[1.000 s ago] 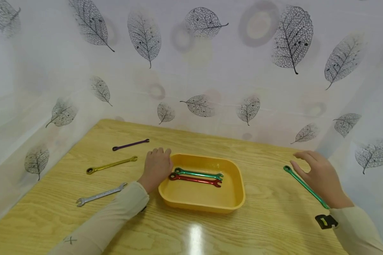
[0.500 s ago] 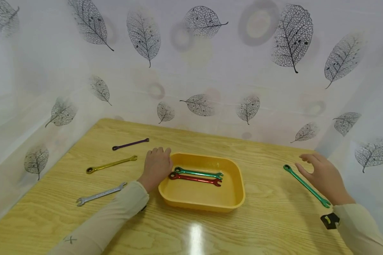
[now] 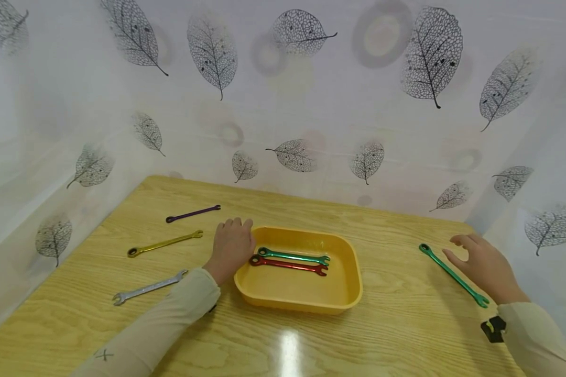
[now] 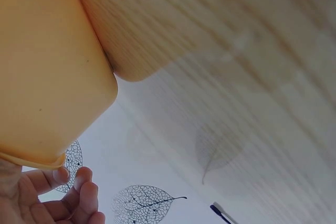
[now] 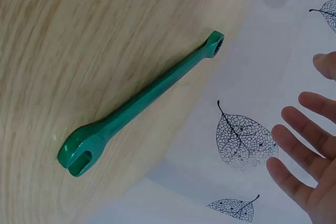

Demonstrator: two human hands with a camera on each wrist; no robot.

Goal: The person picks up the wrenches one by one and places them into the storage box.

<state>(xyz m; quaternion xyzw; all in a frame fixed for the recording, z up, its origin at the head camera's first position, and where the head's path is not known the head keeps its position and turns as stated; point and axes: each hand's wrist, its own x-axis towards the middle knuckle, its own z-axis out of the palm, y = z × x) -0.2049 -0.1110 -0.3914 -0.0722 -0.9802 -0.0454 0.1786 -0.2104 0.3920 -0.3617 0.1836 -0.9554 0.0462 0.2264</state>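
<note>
My left hand [image 3: 230,245] grips the left rim of a yellow plastic tray [image 3: 297,294]; the left wrist view shows fingers [image 4: 81,203] at the rim, the thumb largely hidden. Inside the tray lie a green wrench [image 3: 294,256] and, just in front of it, a red wrench [image 3: 290,265]. To the right, a second green wrench [image 3: 453,275] lies slantwise on the table, its ring end pointing away. Beside it hovers my right hand [image 3: 486,267], fingers spread and loosely bent, holding nothing. The right wrist view has this wrench's open end near the camera.
On the table left of the tray lie a purple wrench [image 3: 193,213], a yellow wrench [image 3: 165,244] and a silver wrench [image 3: 150,288]. A leaf-patterned white curtain [image 3: 330,115] hangs behind the wooden table [image 3: 387,335] and along its sides.
My right hand has drawn back to the right, away from the loose green wrench, uncovering its near end. The left hand and the tray have stayed in place.
</note>
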